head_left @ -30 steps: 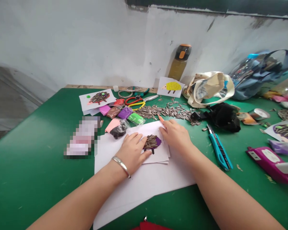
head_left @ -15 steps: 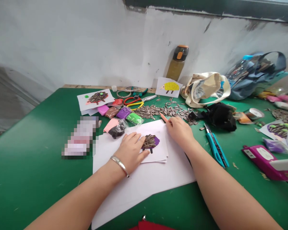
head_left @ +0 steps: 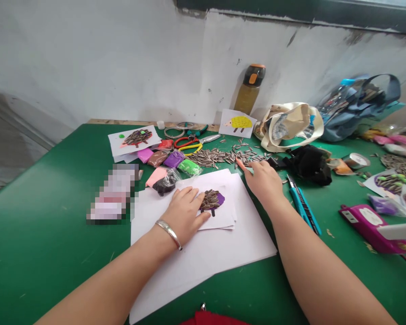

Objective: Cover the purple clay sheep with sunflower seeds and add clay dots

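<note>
My left hand point(head_left: 186, 212) lies flat with its fingers spread on a small white card point(head_left: 225, 216), beside a purple hedgehog shape point(head_left: 219, 199) partly covered in striped seeds. Larger white sheets point(head_left: 176, 271) lie under the card. To the right, my right hand point(head_left: 262, 180) reaches to the near edge of the loose seed pile point(head_left: 211, 157). Its index finger is stretched out and touches or nearly touches the seeds; the other fingers are curled and partly hidden. Nothing is visibly held in it.
Colored clay packets point(head_left: 174, 159), scissors point(head_left: 189, 145) and a seed-covered card point(head_left: 135, 139) lie behind. A teal cutter point(head_left: 304, 205), black cloth point(head_left: 309, 164) and magenta tool point(head_left: 375, 228) are at right. A bottle point(head_left: 248, 92) and bags point(head_left: 291, 126) stand near the wall.
My right hand has moved right, away from the paper's edge and along the seeds. My left hand has stayed on the card.
</note>
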`<state>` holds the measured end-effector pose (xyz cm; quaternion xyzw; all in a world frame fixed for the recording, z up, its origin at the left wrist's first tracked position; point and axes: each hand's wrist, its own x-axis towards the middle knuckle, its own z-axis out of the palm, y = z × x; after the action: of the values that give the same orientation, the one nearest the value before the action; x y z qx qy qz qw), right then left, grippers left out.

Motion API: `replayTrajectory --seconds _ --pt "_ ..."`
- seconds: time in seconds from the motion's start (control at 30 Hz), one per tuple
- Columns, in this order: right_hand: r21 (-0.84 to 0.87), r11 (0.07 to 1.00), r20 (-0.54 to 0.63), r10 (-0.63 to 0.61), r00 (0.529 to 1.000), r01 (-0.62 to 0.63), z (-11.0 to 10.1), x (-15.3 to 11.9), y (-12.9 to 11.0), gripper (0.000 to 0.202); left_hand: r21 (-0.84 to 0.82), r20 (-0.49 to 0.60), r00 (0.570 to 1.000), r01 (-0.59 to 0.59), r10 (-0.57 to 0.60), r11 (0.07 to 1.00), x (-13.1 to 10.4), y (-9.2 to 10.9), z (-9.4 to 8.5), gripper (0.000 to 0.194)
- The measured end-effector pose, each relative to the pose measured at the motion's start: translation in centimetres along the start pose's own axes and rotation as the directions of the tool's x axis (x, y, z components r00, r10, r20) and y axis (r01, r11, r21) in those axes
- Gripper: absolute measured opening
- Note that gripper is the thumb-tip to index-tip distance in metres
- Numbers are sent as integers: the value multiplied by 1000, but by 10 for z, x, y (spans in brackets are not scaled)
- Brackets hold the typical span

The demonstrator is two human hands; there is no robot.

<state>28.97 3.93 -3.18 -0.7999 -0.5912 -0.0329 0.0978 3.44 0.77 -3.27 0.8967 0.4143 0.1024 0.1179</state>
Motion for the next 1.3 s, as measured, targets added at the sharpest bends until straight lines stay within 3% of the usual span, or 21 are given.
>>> replayTrajectory --seconds 0.1,0.23,0.5,0.9,1.0,1.1,1.17,1.3 --pt "-42 987 -55 -159 986 157 4 3 -11 31 -2 -12 1000 4 -4 1000 0 1 -1 40" --pt "-119 942 33 -311 950 312 11 17 -34 30 4 -8 1000 14 -14 1000 0 3 -4 38" --pt "-158 931 98 -318 943 330 18 42 -51 21 -8 45 998 49 -49 999 -1 6 -7 43" --pt "-101 937 63 -329 942 334 14 15 -40 26 -4 44 998 35 -35 999 0 5 -5 43" --pt "80 959 -64 -267 962 271 4 2 -31 27 -6 51 998 37 -36 999 0 5 -6 43" --pt "380 895 -142 -195 970 236 -8 -20 -27 22 -8 54 998 30 -29 1000 1 6 -7 42" --pt "542 824 -82 -144 986 166 -13 -34 -27 17 -8 52 998 24 -23 1000 1 6 -8 41" --pt "763 645 176 -137 975 -47 -13 -50 -32 14 -9 34 999 20 -19 1000 1 5 -7 40"
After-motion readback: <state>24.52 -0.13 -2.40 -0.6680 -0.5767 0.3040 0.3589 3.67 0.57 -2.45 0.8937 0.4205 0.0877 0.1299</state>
